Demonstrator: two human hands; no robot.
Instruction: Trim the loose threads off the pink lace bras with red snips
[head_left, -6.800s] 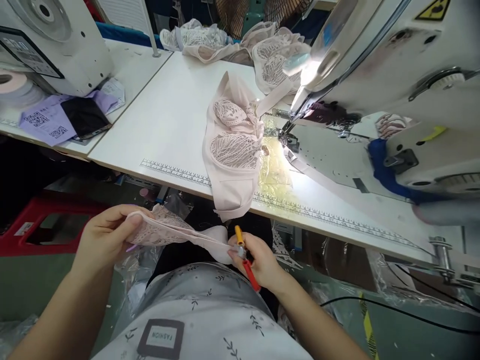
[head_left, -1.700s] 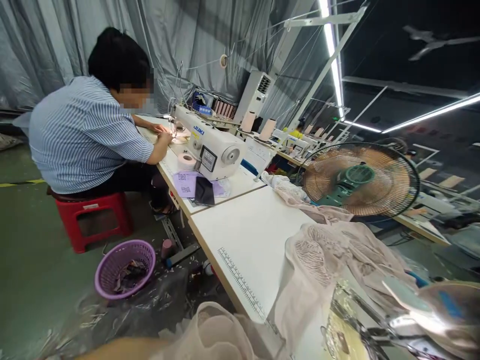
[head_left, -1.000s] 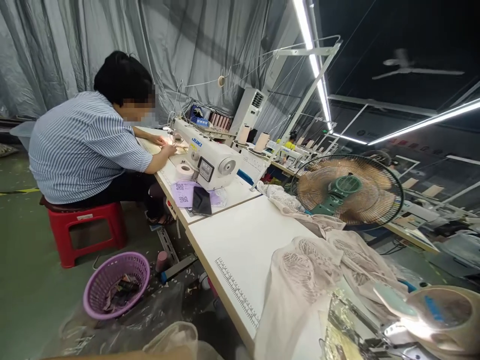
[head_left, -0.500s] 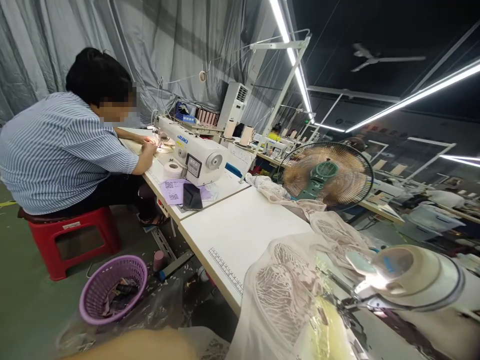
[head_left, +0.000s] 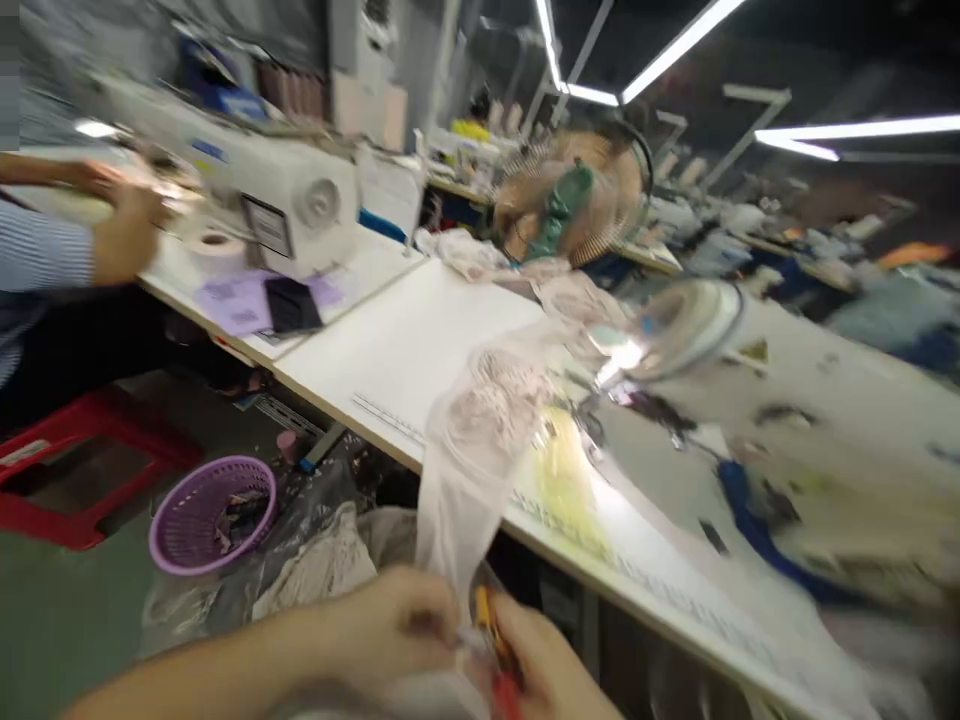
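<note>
Low in the head view, my left hand [head_left: 405, 620] is closed on the end of a pale pink lace fabric strip [head_left: 480, 420]. The strip runs from the table, over its front edge, down to my hands. My right hand [head_left: 551, 660] is closed around a small tool with orange and red parts [head_left: 486, 610], close beside the left fingers. Blur hides the tool's exact kind and its tip. Above the table, the sewing machine [head_left: 675, 330] has its lamp lit, with the fabric passing behind it. Yellowish translucent material [head_left: 570, 480] lies in front of the needle area.
A purple basket [head_left: 214, 515] with scraps stands on the floor at left, beside a red stool [head_left: 90, 460]. At the neighbouring white sewing machine [head_left: 292, 200], a co-worker's hands [head_left: 127, 215] are busy. A phone [head_left: 292, 305] lies there. A fan [head_left: 574, 200] stands behind the table.
The view has swung right and downward. Both my hands now show, where only a blurred forearm did before. The lace fabric's near end is now held below the table edge.
</note>
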